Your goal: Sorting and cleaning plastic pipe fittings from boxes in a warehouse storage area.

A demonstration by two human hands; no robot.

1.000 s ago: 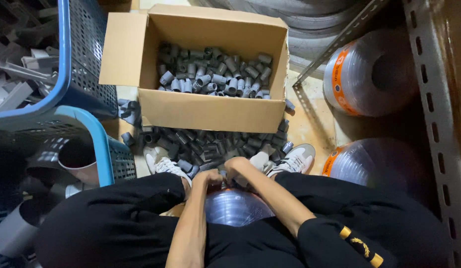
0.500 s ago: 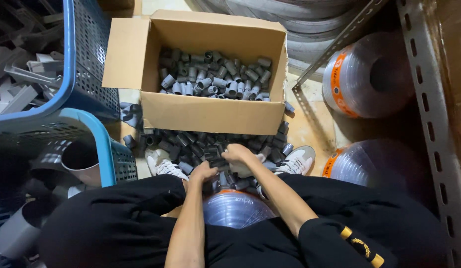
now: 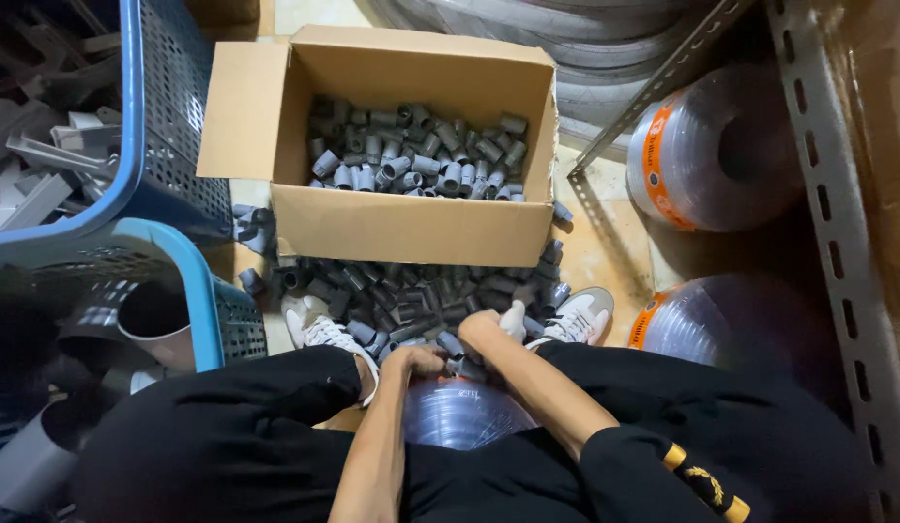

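Note:
My left hand point(image 3: 413, 361) and my right hand point(image 3: 487, 332) are together low between my knees, at the near edge of a pile of short grey pipe fittings point(image 3: 411, 291) on the floor. Both hands are curled around a few grey fittings point(image 3: 457, 354) held between them. Just below the hands lies a clear plastic hose roll point(image 3: 459, 412) between my legs. Beyond the pile stands an open cardboard box point(image 3: 401, 228) holding several more grey fittings point(image 3: 411, 155). My white shoes point(image 3: 578, 320) rest at either side of the pile.
Blue mesh crates point(image 3: 169, 145) with grey pipe pieces stand at the left. Two clear hose rolls with orange labels point(image 3: 701, 155) lie at the right beside a slotted metal shelf post point(image 3: 837, 242). Large tyre-like coils point(image 3: 605, 48) sit behind the box.
Half a second ago my hands reached forward into the floor pile. They have drawn back toward my body, closed on a few fittings.

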